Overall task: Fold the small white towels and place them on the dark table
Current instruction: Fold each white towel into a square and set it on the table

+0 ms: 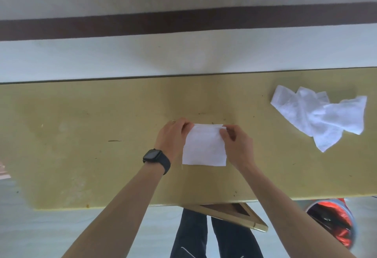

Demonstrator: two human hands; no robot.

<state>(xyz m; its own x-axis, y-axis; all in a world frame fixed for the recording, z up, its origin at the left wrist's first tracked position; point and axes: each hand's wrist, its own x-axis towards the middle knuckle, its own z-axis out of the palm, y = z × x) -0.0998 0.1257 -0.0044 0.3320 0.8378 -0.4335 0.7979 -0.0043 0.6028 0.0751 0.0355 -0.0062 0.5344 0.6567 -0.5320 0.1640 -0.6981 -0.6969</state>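
Note:
A small white towel (204,147) hangs folded in front of me over the middle of the yellowish table (81,135). My left hand (173,135) pinches its upper left corner, a dark watch on that wrist. My right hand (237,143) pinches the upper right corner. The towel's lower edge hangs near the tabletop; I cannot tell whether it touches. A loose pile of unfolded white towels (322,114) lies crumpled on the table at the far right.
The table's near edge runs just in front of my legs, with a wooden frame (230,215) below it. A red and silver bin (334,225) stands on the floor at the lower right. A wall with a dark stripe (183,23) lies beyond the table's far edge.

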